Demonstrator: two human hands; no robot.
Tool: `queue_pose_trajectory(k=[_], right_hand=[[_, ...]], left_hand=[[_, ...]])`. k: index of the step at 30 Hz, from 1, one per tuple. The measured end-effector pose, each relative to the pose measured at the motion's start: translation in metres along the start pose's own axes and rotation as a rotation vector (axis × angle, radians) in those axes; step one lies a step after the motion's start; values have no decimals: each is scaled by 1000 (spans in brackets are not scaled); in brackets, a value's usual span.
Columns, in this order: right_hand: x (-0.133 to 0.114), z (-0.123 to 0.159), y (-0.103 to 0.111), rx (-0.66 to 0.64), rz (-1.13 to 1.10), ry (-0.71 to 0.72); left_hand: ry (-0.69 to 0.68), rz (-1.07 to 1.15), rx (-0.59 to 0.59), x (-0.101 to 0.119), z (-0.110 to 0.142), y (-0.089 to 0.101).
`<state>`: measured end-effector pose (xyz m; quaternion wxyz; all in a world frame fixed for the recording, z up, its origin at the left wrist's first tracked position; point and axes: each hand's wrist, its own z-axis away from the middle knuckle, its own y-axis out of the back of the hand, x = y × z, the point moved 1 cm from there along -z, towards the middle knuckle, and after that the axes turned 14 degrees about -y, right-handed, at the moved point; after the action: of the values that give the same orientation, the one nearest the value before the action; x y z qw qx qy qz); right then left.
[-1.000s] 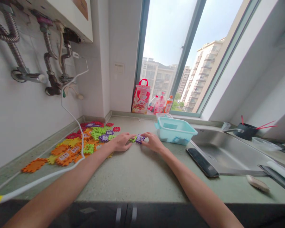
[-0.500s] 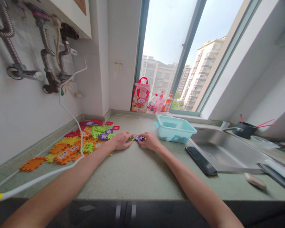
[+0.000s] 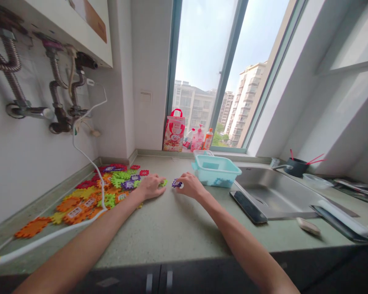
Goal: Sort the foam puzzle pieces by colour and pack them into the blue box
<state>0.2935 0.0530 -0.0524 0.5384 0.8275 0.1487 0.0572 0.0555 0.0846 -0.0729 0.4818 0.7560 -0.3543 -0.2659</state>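
Left grip (image 3: 151,188) pinching, and it's a small green piece (image 3: 163,183) it has hold of, just left of the centre of the frame! Opposite, the right grip (image 3: 190,185) is closed on a small purple piece (image 3: 176,183), a shade below mid-frame. Bare surface (image 3: 171,237) shows between the two pieces: near each other, not touching. Their exact outline is hard to call from here, as both are small and partly hidden.

Over to the left side of the frame, and what a spread: a pile of notched pieces (image 3: 88,196) in orange, yellow, green, purple and red, overlapping one another, some with pale window grids. Right across it cuts a white cable (image 3: 33,244), sweeping down to the lower left edge of the frame.

Right of centre, just beyond the right grip, sits a teal bin (image 3: 208,178), something bluish showing through its lower wall. Near it a black phone (image 3: 248,207) lies flat beside the metal sink (image 3: 276,192), with a pale rounded block (image 3: 308,226) towards the lower right. Past the sink, on the right, stands a dark pot (image 3: 295,167) with red sticks (image 3: 315,159) poking out. Up by the window (image 3: 207,45), a red-handled bag (image 3: 173,136) stands upright, a pink pump bottle (image 3: 197,139) and an orange bottle (image 3: 207,139) to its right.
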Motion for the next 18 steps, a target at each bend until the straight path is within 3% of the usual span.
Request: queue_pose_trajectory(k=[2,5,8,13,18], right_hand=[[10,0,15,124,-45,-1],[42,-1,45,449,-102,-25],[89,3,69,677,-46,-196],[151,22,78,613,98,-507],[172,33,74,376,161,-737]], left_hand=[[26,21,-6,-2,3,1],[-13,28,-23,-2,5,2],[-42,17,-26,-2,7,2],[-70,-3,-6,-4,7,0],[-71,-55,-12,-4,7,2]])
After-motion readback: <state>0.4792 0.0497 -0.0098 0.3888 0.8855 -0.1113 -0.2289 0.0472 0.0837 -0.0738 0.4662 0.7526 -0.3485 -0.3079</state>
